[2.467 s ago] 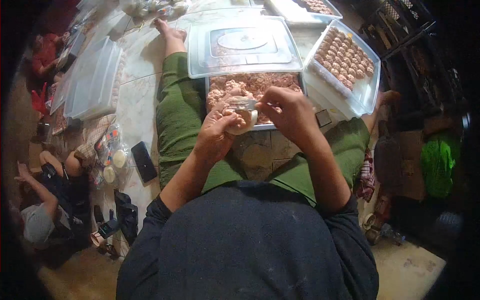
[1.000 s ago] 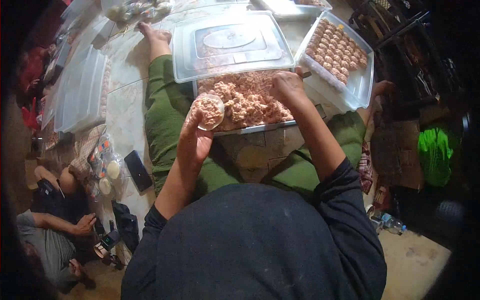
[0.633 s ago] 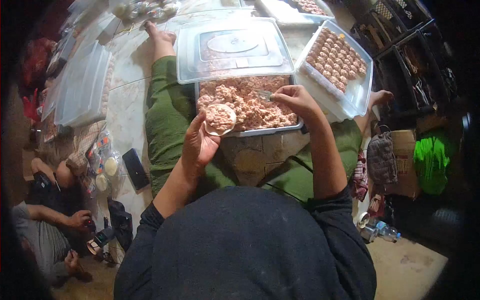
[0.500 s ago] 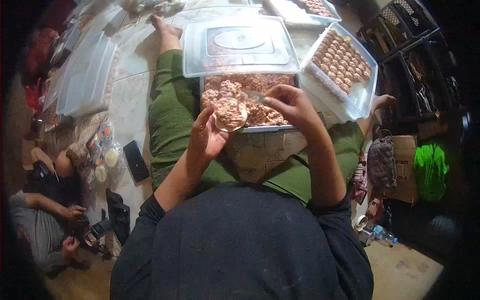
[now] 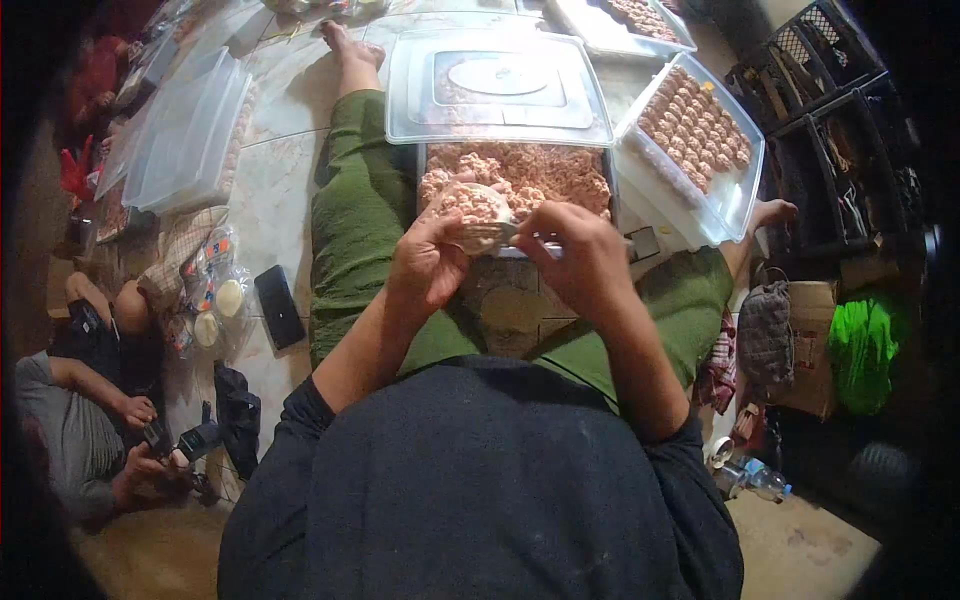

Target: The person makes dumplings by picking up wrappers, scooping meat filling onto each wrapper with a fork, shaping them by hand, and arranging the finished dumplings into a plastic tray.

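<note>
Mince (image 5: 570, 172) lies in a tray (image 5: 615, 190) between the legs (image 5: 352, 215), a lid (image 5: 500, 112) across its far side. Right stands a box (image 5: 728, 212) of balls (image 5: 692, 130); left, past one leg, a phone (image 5: 280, 307).

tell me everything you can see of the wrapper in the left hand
The wrapper is a thin, pale, soft-looking round, mostly covered by lumpy pinkish filling. The left hand supports it over the near side of the tray. A tool in the right hand appears to touch its right edge.
</note>
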The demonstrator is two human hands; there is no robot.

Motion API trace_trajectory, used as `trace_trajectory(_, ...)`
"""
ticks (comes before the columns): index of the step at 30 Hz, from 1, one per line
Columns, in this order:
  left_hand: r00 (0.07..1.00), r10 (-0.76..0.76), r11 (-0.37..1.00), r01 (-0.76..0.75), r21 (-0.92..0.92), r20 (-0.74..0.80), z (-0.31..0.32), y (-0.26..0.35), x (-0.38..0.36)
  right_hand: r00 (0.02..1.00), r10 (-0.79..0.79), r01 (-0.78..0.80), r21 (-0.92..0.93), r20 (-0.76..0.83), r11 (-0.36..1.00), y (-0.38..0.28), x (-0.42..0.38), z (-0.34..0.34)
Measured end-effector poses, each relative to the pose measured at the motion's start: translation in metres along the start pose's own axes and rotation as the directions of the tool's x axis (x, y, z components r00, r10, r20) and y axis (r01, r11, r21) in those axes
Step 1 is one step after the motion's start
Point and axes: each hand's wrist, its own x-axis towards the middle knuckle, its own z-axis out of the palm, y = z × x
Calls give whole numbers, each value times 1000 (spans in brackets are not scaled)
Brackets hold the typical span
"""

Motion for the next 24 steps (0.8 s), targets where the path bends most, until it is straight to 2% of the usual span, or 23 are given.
trace_trajectory(3,997,-27,959,47,-279,73,-16,4,-2,1000,6,-6,64,-3,998,1,-5,7)
trace_trajectory(6,998,-28,960,43,-278,59,-11,10,-5,997,-17,21,54,-72,998,-6,1,-3)
trace_trajectory(10,998,-21,996,26,-89,56,-2,7,-5,987,-72,83,73,-141,994,2,10,8)
trace_trajectory(11,993,-7,998,15,-65,115,-3,3,-4,999,-36,37,61,-19,997,9,11,14)
trace_trajectory(14,999,-23,996,27,91,-44,-5,2,-4,997,19,-27,120,70,992,12,12,8)
trace_trajectory(15,997,-23,1000,24,15,-77,-4,2,-4,999,-3,-2,102,49,995,9,13,2)
trace_trajectory(18,998,-43,991,50,-127,56,-2,13,-2,1000,4,-10,223,26,975,12,16,-10)
trace_trajectory(19,996,-67,991,74,-115,61,-1,13,-2,990,-135,128,180,28,975,22,18,-7)
trace_trajectory(21,990,-123,988,129,-89,72,2,10,-3,976,-216,209,143,35,967,32,19,1)
trace_trajectory(22,989,-127,991,124,44,76,4,9,-4,967,-252,245,125,40,961,35,18,2)
trace_trajectory(24,988,-132,949,102,300,83,7,6,-6,971,-222,207,156,86,966,43,19,-5)
